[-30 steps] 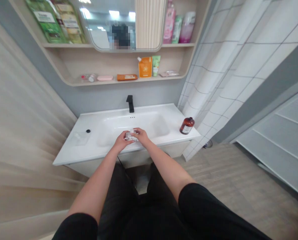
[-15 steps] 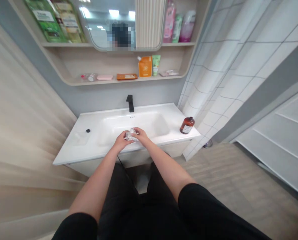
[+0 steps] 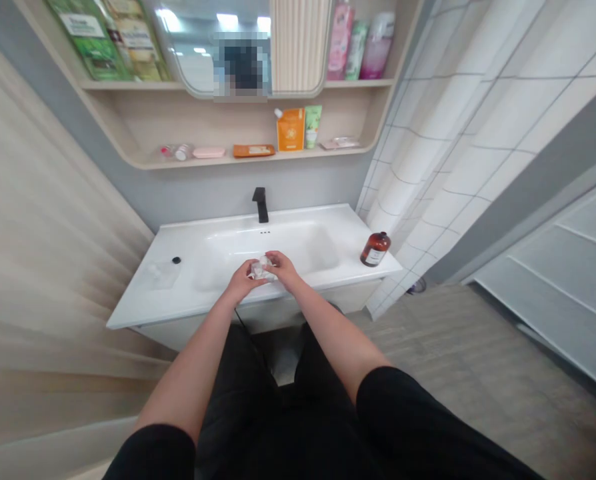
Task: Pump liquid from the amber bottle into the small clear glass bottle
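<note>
Above the front rim of the white sink (image 3: 323, 247), both hands are closed around a small, clear plastic item (image 3: 261, 271) with a whitish top; its exact kind is too small to tell. My left hand (image 3: 241, 283) grips it from the left, thumb along the near side. From the right, my right hand (image 3: 282, 268) has its fingers at the top of it. On the left of the counter lie a small black cap (image 3: 177, 260) and a clear plastic bag or sheet (image 3: 163, 275), hard to make out. An amber bottle (image 3: 376, 249) with a white label stands upright at the right.
A black faucet (image 3: 261, 205) rises behind the basin. The shelf (image 3: 208, 120) above carries an orange pouch (image 3: 291, 130), a green tube (image 3: 313, 127) and small items, with several large bottles higher up beside a mirror (image 3: 198, 40). A tiled-pattern curtain (image 3: 428, 153) hangs at right.
The hands stay in nearly the same place, still around the clear plastic item; the right fingers have shifted slightly at its top. The view has tilted a little.
</note>
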Available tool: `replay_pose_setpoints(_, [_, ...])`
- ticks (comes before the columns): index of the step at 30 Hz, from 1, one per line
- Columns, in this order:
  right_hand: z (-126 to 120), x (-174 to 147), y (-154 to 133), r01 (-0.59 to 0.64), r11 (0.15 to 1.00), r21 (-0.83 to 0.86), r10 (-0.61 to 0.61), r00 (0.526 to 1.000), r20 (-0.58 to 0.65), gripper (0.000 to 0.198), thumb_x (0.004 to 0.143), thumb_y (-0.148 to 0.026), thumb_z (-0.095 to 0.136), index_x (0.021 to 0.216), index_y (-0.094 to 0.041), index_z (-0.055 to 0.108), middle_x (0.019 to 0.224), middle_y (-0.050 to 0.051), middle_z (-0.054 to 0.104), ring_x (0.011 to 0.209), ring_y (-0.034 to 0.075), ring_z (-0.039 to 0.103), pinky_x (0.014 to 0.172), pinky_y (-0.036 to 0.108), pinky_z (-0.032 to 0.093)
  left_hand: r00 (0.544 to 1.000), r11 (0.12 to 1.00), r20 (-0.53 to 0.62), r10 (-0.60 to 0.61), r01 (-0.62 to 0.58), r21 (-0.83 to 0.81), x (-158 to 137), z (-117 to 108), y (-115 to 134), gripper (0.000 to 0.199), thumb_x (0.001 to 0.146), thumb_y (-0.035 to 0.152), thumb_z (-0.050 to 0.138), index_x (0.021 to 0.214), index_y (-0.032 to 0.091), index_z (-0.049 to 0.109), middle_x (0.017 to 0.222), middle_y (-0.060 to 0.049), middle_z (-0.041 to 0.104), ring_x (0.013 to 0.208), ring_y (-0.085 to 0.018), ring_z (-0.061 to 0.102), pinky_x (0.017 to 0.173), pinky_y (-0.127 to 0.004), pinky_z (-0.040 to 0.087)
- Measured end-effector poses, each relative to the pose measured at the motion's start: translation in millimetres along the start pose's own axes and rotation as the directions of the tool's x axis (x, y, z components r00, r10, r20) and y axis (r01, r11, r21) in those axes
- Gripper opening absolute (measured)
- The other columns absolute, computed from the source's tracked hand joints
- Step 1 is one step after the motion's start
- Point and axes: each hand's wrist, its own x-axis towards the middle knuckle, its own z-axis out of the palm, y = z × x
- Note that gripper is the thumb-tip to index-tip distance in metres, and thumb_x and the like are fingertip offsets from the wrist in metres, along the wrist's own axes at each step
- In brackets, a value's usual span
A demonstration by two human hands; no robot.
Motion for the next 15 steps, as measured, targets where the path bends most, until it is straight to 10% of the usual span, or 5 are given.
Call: replay_pose_setpoints(15, [-1.5,-0.2,2.7,0.020,1.000,0.013,-0.020,1.000,0.019,0.051,0.067,-0.043,0.091,0.112,-0.026,0.072,0.111,0.005,0.078,0.109,0.028,0.071,0.100,0.041,0.057,1.000,0.999,0.011,-0.015,0.015,-0.031,0.8,0.2,-0.8,0.081,0.054,0.038,0.102,0.124,0.024,0.065,0.118,-0.007,0.075,0.112,-0.028,0.072,0.098,-0.042,0.059])
